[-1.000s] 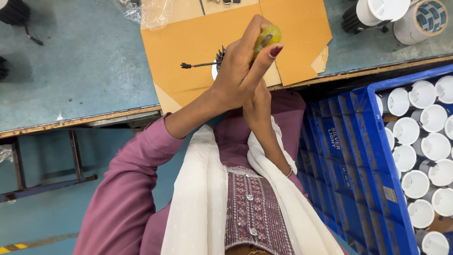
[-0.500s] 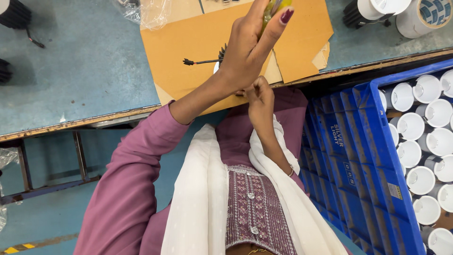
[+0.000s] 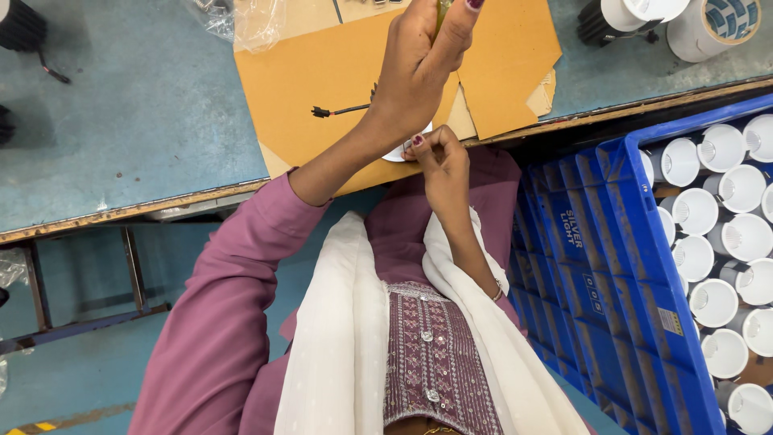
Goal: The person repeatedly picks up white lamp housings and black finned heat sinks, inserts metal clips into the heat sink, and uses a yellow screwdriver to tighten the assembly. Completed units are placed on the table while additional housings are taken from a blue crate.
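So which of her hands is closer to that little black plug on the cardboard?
The left. The left hand is raised just right of the black plug, gripping a yellow-green thing. The right hand sits lower, at the table edge, pinching a small white part.

A brown cardboard sheet [image 3: 322, 80] lies on the blue-grey table [image 3: 121, 121], beside a blue crate [image 3: 612, 266] of white cups [image 3: 713, 302].

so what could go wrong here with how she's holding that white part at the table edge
1. The right hand pinches the small white part right at the table edge; a slip could drop it to the floor.
2. The left hand, gripping a yellow-green tool, covers the part, so the view is poor.
3. The black wire could snag.
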